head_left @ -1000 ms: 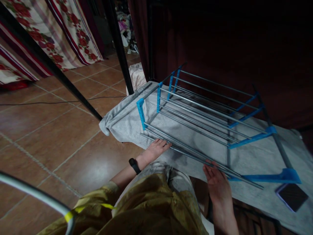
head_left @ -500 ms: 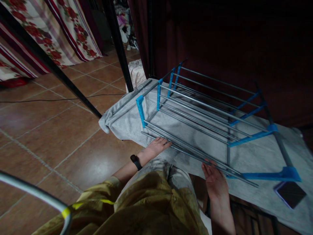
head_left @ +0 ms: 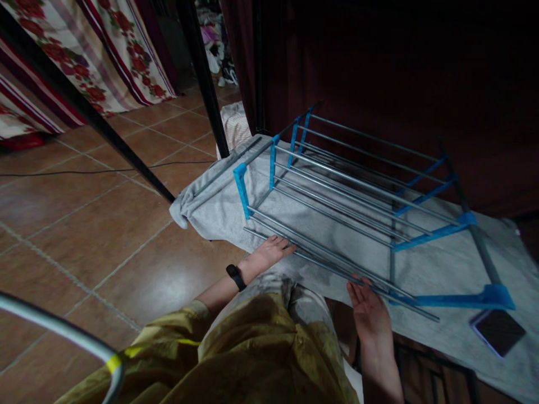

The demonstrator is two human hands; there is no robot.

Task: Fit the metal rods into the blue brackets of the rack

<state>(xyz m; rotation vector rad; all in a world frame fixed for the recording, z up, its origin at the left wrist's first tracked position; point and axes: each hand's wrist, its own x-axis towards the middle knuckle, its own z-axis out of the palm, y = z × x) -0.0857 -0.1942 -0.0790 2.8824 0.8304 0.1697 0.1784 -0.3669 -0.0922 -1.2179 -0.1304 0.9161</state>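
A loose grey metal rod (head_left: 324, 265) lies along the front of a drying rack (head_left: 337, 182) with blue plastic brackets and metal bars. My left hand (head_left: 272, 251), palm down with fingers close together, is over the rod near its left part; the thumb is hidden. Further right, my right hand (head_left: 368, 306) is turned palm up, its fingers at the same rod. The rod's right end reaches past the rack's front blue bracket (head_left: 455, 300). Beside it runs another bar, fixed at the left bracket (head_left: 241, 191).
A grey cloth (head_left: 219, 210) covers the low surface under the rack. A phone-like dark flat object (head_left: 497, 332) lies at the right. Black metal posts (head_left: 209, 84) stand at the left, above a tiled floor (head_left: 96, 230). A curved metal tube (head_left: 63, 328) is at lower left.
Almost nothing differs. The view shifts very slightly, and the rod's right end sits a little further left; both hands keep their places on it.
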